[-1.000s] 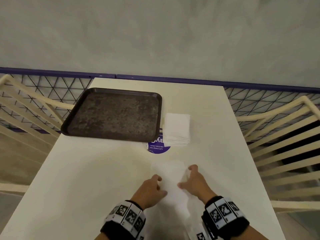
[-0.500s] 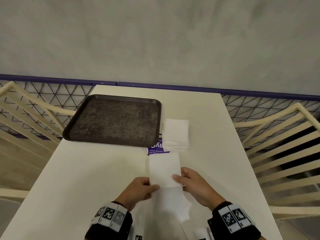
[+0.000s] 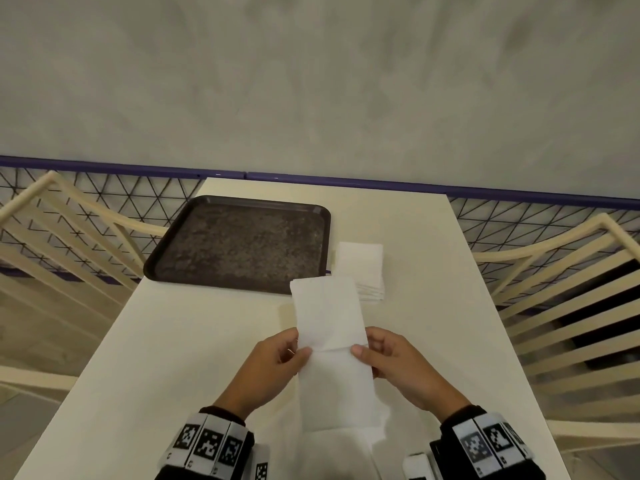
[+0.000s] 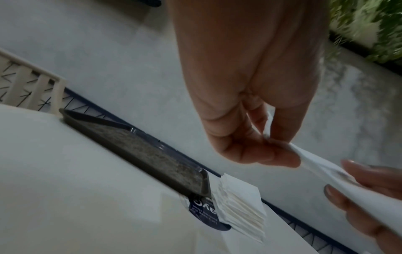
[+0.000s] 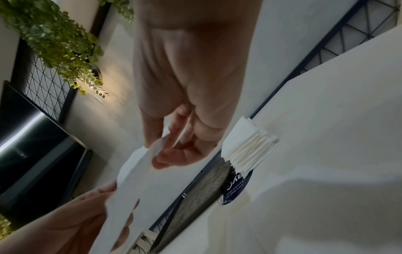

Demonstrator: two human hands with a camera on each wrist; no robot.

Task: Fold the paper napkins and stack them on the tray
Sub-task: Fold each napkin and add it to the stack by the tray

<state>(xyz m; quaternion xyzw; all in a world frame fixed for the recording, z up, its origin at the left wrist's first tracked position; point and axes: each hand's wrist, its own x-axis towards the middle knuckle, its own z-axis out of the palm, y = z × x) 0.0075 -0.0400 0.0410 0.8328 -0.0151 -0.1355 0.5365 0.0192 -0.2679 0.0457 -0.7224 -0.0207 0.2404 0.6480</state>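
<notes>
Two hands hold one white napkin [image 3: 329, 341] above the surface [image 3: 194, 341], between the person and the tray [image 3: 239, 244]. The left hand [image 3: 266, 368] pinches the napkin's left edge, thumb on top and fingers [image 4: 261, 154] curled beneath; the right hand [image 3: 398, 365] pinches the right edge the same way, its thumb lying on the paper near the crease. The napkin is a long strip with a fold line running across it at the level of the thumbs; its far half rises toward the tray and overlaps the tray's near right corner in the head view, while its near half hangs down toward the person.

The tray is dark, speckled and bare, lying on the left part of the surface at the far end. Just beside its right edge sits a stack [image 3: 362, 268] of white napkins, partly covering a round blue sticker [image 4: 204, 211] on the surface. Pale slatted chairs [image 3: 568, 292] stand to either side.
</notes>
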